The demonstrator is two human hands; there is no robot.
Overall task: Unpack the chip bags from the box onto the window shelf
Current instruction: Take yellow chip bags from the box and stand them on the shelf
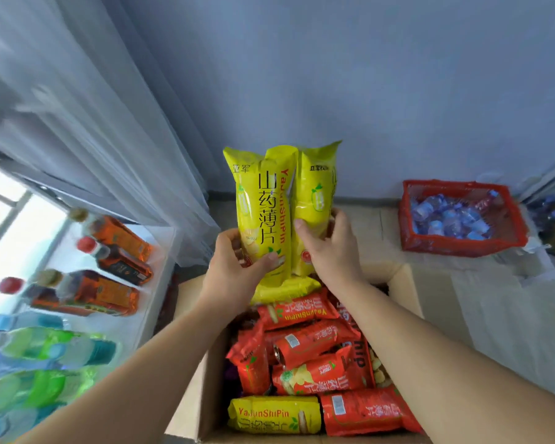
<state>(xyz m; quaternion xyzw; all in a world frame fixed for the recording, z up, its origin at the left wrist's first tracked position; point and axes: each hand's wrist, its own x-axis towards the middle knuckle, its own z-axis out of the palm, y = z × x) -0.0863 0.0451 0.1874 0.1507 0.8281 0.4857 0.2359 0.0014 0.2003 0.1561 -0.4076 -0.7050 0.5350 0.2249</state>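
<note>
the left hand (237,267) grips the lower part of one yellow bag (263,193), thumb across its front, and the right hand (330,251) clasps the lower part of a second yellow bag (314,187) just beside it; both hands are full. the two bags touch side by side above the far end of the box (201,382), clear of the stock inside, long axes upright, sealed tops up, hands at the bottom ends.

the window shelf (162,251) lies left of the box, so from the grip the goal is leftward and the left hand is the nearer one. we judge the coming move a swing to the left, with the upright bags needing a free spot among the bottles there. beyond the box to its right sits a red basket (462,248) of water bottles (452,216), too blurred for us to count.

inside the box we count at least six red bags (311,342) and two flat yellow bags (274,418), one at the far end right under the held pair, one at the near end. on the shelf left of the box we count at least three brown tea bottles (109,290), then a cluster of green and blue bottles (61,350) nearer us, blurred past counting.
</note>
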